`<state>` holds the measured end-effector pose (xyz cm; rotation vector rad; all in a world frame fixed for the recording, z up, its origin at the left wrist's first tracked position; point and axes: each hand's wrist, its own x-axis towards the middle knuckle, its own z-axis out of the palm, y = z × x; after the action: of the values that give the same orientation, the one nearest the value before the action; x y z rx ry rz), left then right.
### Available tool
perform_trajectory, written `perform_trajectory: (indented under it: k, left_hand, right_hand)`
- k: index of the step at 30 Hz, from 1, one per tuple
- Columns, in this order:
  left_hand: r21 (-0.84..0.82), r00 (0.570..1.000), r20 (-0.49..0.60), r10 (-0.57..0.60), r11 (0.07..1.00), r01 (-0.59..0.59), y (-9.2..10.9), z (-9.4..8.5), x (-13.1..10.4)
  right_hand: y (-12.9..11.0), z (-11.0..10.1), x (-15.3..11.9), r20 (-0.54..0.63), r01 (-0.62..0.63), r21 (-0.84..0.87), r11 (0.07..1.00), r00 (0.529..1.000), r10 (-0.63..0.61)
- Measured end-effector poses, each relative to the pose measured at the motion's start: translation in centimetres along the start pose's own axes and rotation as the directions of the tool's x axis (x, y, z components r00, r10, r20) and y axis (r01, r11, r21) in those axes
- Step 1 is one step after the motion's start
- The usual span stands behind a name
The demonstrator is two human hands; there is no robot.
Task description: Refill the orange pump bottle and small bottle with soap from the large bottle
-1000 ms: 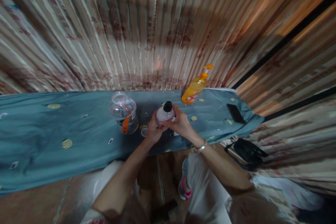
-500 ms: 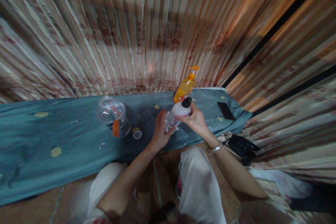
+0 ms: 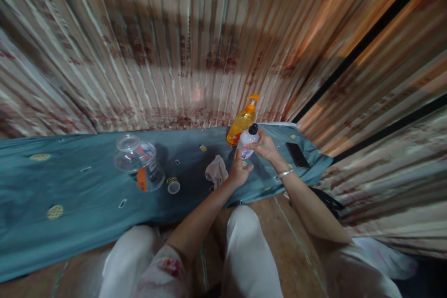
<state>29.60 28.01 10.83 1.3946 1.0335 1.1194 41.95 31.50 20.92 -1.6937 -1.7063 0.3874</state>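
Note:
A white pump bottle [image 3: 248, 142] with a black top and a pink label is in my right hand [image 3: 265, 146], whose fingers wrap its right side. Just below, my left hand [image 3: 239, 172] has thumb and fingers apart by the bottle's lower left; whether it touches the bottle I cannot tell. A crumpled pale wipe or tissue [image 3: 217, 171] lies on the cloth left of that hand. Close behind the white bottle stands a yellow pump bottle [image 3: 240, 123] with an orange pump head.
A clear plastic jar [image 3: 139, 163] with an orange label stands to the left on the teal cloth-covered table [image 3: 94, 186]. Beside it lies a small round lid [image 3: 173, 187]. A dark phone [image 3: 297, 154] rests at the right end. A striped curtain [image 3: 157, 56] hangs behind.
The crumpled wipe has left my left hand and lies on the table. My left hand has shifted right and opened. The white bottle, still in my right hand, is more upright.

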Motion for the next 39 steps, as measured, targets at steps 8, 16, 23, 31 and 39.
perform_trajectory:
  k: [8, 16, 23, 31, 39]
  left_hand:
    - [-0.004, 1.000, 0.023, -0.011, 1.000, 0.011, -0.7, 0.5, 0.2]
    - [0.007, 0.999, 0.025, -0.021, 1.000, 0.021, 0.0, 0.9, 0.9]
    - [0.001, 0.999, 0.029, 0.019, 1.000, -0.019, -0.3, 0.6, 1.5]
    - [0.043, 0.989, 0.057, 0.135, 0.990, -0.138, -1.1, -2.0, -2.7]
    - [0.120, 0.990, 0.017, 0.137, 0.983, -0.138, 0.7, -9.2, -8.4]
  right_hand:
    - [1.9, 0.3, 1.4, 0.103, -0.037, 0.206, 0.978, 0.995, 0.016]
    - [1.7, 0.3, 2.2, 0.023, -0.047, -0.073, 0.996, 0.999, 0.049]
    - [1.6, 0.9, 2.9, 0.021, -0.030, -0.094, 0.995, 0.999, 0.032]
    - [1.7, 1.0, 1.9, 0.000, -0.058, -0.043, 0.997, 0.998, 0.058]
    - [1.8, 1.9, 0.1, -0.055, -0.175, 0.047, 0.983, 0.983, 0.177]
